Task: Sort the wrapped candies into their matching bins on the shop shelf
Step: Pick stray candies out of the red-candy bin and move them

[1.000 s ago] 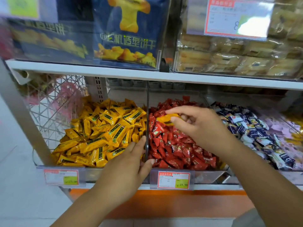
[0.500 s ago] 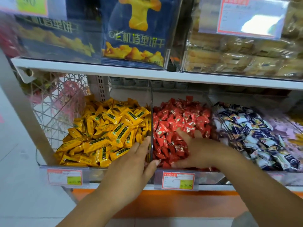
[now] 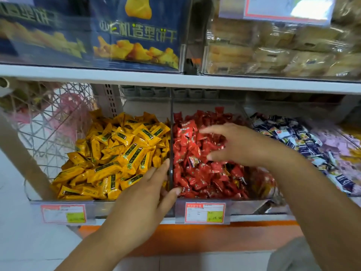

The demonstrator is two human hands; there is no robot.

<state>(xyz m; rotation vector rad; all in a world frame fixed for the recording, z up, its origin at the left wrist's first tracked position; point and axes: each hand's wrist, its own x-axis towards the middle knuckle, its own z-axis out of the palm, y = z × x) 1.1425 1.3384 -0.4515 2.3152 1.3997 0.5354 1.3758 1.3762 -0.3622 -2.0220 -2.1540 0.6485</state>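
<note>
Left hand (image 3: 144, 194), fingers straight, straddles the clear divider (image 3: 171, 133) at the shelf's (image 3: 263, 218) front edge between yellow-candy bin (image 3: 146, 106) and red-candy bin (image 3: 205, 105); right hand (image 3: 236, 145) spread wide on the red candies (image 3: 205, 178)

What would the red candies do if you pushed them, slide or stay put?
The red candies would probably slide and rustle, since their wrappers look shiny. They are small and heaped loose, so they are likely light and quick to tumble. The clear divider should keep them in.
</note>
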